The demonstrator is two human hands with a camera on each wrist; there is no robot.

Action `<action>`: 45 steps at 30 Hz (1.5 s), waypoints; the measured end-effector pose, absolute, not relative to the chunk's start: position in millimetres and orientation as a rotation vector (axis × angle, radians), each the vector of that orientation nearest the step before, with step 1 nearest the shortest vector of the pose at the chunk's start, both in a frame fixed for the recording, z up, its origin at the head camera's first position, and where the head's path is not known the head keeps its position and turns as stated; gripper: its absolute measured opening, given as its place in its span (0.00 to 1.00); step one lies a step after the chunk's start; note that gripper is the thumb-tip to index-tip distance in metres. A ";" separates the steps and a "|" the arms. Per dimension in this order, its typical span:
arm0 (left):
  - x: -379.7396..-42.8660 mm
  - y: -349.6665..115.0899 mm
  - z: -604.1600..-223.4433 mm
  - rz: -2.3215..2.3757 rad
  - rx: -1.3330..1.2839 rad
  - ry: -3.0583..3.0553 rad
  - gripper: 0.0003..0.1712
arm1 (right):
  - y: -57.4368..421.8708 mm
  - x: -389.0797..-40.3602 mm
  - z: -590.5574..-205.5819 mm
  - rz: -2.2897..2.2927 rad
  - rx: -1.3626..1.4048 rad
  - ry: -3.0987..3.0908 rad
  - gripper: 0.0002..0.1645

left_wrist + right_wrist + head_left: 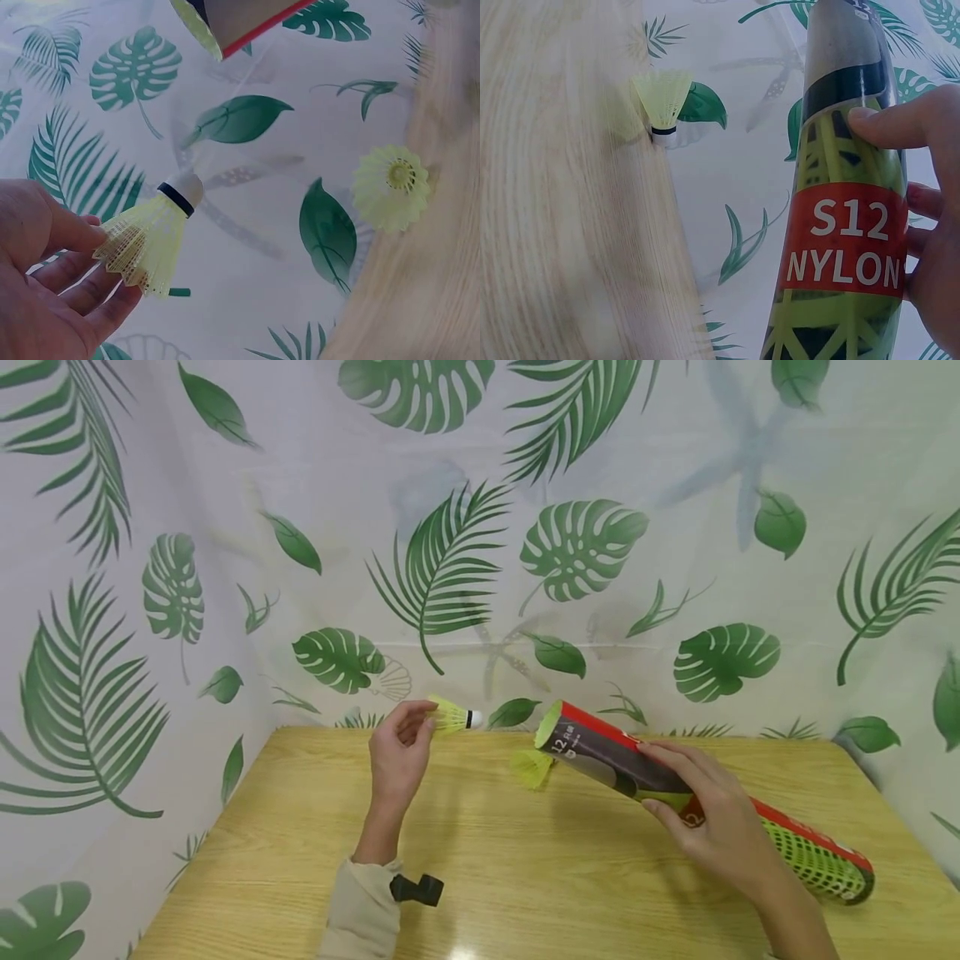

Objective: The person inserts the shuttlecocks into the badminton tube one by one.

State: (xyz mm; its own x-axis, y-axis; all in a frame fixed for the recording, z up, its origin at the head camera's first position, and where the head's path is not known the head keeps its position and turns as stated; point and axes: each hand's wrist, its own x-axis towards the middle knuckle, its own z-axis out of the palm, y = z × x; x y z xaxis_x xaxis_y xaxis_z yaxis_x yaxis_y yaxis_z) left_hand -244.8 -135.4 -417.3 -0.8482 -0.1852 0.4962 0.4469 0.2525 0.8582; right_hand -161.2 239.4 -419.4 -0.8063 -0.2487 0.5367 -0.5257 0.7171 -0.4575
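My left hand [401, 756] pinches a yellow shuttlecock [452, 717] by the rim of its skirt, its white cork with a black band pointing right. In the left wrist view, thumb and fingers hold that shuttlecock [154, 236] by the skirt edge. My right hand [716, 827] grips a long shuttlecock tube [600, 747] round its middle, tilted with its open end up to the left. "S12 NYLON" shows on the tube [844, 236] in the right wrist view, with yellow-green netting pattern below. A second yellow shuttlecock [531, 769] stands on the table, partly behind the tube's mouth.
The wooden table [487, 877] ends at a white cloth backdrop [480, 527] printed with green leaves, which also rises along the left and right sides. In the right wrist view the loose shuttlecock [662, 101] lies near the table's far edge.
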 end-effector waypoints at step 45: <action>-201.7 -95.7 -378.4 -1.609 -0.593 -2.014 0.10 | 233.2 -161.2 -418.8 0.839 0.625 -2.476 0.49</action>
State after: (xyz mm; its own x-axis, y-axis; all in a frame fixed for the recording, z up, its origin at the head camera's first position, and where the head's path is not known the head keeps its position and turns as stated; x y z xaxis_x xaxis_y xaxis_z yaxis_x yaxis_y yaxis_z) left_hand -201.7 -95.7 -378.4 -0.7848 0.0312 0.6189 0.6105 0.2101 0.7636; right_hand -161.2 233.2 -418.8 -0.7963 -0.2697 0.5415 -0.5432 0.7127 -0.4438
